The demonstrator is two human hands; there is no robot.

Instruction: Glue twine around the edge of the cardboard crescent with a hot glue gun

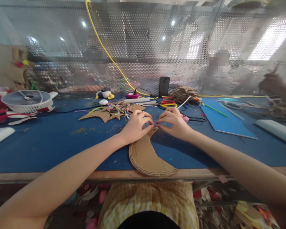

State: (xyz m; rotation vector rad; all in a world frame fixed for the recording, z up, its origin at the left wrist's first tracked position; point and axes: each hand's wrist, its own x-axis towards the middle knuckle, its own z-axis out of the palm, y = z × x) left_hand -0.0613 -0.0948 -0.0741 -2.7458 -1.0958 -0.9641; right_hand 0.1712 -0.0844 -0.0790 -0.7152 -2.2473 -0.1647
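A brown cardboard crescent lies on the blue tabletop, its lower end reaching over the wooden front edge. Its curved outer edge shows several stacked layers. My left hand is closed in a pinch at the crescent's upper tip. Just to the right, my right hand pinches too, its fingertips almost meeting the left ones above that tip. Whatever lies between the fingertips is too small to make out. Behind my left hand are cut cardboard stars with a tangle of strings.
A black phone leans upright at the back beside a bundle of brown twine. On the right lies a blue sheet with a green stick. A white basket stands left. Another person's hand shows far right.
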